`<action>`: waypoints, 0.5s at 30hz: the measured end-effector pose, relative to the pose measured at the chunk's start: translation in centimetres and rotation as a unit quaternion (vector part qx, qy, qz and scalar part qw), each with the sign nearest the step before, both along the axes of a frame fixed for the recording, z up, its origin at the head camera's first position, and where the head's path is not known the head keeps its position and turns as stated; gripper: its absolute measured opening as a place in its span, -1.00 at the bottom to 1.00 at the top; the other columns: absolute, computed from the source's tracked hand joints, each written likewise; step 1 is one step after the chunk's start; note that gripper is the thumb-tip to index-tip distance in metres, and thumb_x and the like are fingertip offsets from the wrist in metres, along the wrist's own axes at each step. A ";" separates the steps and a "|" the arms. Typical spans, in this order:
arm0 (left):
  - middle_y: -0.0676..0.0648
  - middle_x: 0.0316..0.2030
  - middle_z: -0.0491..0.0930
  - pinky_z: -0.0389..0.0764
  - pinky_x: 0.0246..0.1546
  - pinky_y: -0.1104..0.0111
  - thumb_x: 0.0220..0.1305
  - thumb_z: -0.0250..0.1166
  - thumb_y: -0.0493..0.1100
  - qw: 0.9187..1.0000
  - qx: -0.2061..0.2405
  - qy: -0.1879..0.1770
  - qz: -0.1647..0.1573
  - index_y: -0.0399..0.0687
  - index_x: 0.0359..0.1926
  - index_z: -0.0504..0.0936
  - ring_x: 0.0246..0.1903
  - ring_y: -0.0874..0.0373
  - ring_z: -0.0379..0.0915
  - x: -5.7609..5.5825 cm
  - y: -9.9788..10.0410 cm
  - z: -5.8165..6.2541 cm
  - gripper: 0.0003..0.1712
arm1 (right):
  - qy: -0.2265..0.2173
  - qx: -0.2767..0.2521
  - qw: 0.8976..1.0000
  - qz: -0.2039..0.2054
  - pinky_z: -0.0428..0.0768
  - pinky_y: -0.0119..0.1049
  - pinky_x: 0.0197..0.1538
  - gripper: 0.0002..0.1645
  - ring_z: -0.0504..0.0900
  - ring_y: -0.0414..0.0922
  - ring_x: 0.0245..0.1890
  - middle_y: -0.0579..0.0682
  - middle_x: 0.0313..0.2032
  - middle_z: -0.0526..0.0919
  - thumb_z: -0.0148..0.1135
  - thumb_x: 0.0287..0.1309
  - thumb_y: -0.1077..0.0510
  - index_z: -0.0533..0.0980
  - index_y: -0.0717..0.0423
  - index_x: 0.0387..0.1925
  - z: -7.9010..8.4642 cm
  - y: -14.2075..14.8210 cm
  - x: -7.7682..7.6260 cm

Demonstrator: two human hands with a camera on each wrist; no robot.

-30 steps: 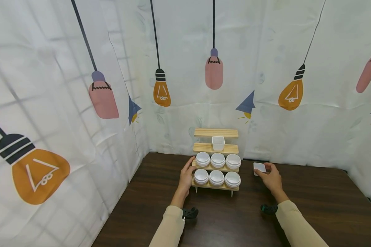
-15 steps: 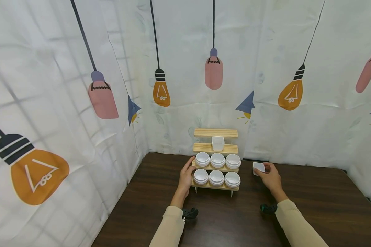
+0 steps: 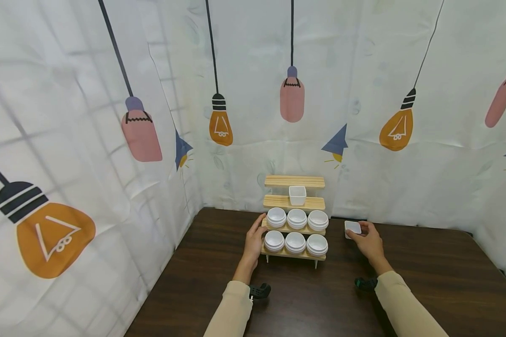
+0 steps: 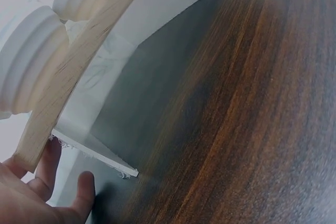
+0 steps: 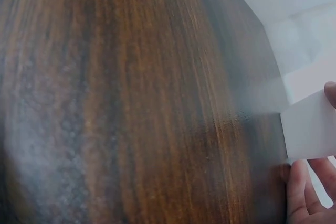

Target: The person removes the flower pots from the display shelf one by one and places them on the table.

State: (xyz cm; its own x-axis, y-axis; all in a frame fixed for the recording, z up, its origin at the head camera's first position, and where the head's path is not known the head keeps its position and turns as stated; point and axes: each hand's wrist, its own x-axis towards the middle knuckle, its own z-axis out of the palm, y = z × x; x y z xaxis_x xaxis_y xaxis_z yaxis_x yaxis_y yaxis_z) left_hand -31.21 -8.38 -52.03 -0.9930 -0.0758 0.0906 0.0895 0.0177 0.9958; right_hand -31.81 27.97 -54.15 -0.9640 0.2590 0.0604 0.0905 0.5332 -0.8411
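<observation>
A tiered wooden rack stands near the back of the table, with several white round bowls in rows on its two lower shelves. One white square cup sits on a higher shelf. My left hand grips the rack's left side; in the left wrist view its fingers meet the end of a wooden slat. To the right of the rack, my right hand pinches a second white square cup between thumb and fingers. That cup's white wall shows in the right wrist view.
The dark wood table extends to both sides and in front of the rack. A white curtain printed with lamps hangs close behind the table and along its left. Both wrists wear dark straps.
</observation>
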 end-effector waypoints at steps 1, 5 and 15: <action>-0.01 0.48 0.37 0.15 0.51 -0.10 0.47 0.09 -0.11 1.000 0.001 0.000 0.000 0.28 0.45 0.45 0.54 -0.07 0.13 0.0 0.0 0.0 -0.43 | 0.000 0.000 1.000 0.000 0.51 -0.38 -0.14 -0.08 0.55 0.26 0.26 0.38 0.34 0.44 0.34 0.29 -0.17 0.23 0.26 0.45 0.0 0.0 0.0; -0.06 0.48 0.36 0.15 0.50 -0.12 0.48 0.08 -0.14 1.000 0.001 -0.004 0.001 0.20 0.47 0.43 0.54 -0.11 0.13 -0.2 0.0 -0.1 -0.43 | 0.000 -0.001 1.000 0.001 0.50 -0.39 -0.15 -0.09 0.56 0.26 0.25 0.38 0.35 0.44 0.34 0.29 -0.16 0.24 0.26 0.45 0.0 0.1 -0.2; -0.11 0.49 0.35 0.21 0.47 -0.12 0.50 0.05 -0.17 1.000 0.008 -0.010 -0.007 0.13 0.50 0.40 0.52 -0.12 0.15 -0.1 0.0 0.0 -0.42 | -0.007 -0.007 1.000 0.005 0.59 -0.20 -0.03 -0.06 0.55 0.26 0.26 0.38 0.37 0.41 0.32 0.31 -0.19 0.22 0.24 0.47 0.2 0.0 -0.4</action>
State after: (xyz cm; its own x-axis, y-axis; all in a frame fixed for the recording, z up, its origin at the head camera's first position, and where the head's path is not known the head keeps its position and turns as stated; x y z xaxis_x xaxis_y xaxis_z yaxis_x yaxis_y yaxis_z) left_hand -31.36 -8.39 -52.04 -0.9956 -0.0637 0.0689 0.0689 0.0013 0.9976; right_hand -32.21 27.95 -53.99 -0.9670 0.2509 0.0434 0.0977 0.5230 -0.8467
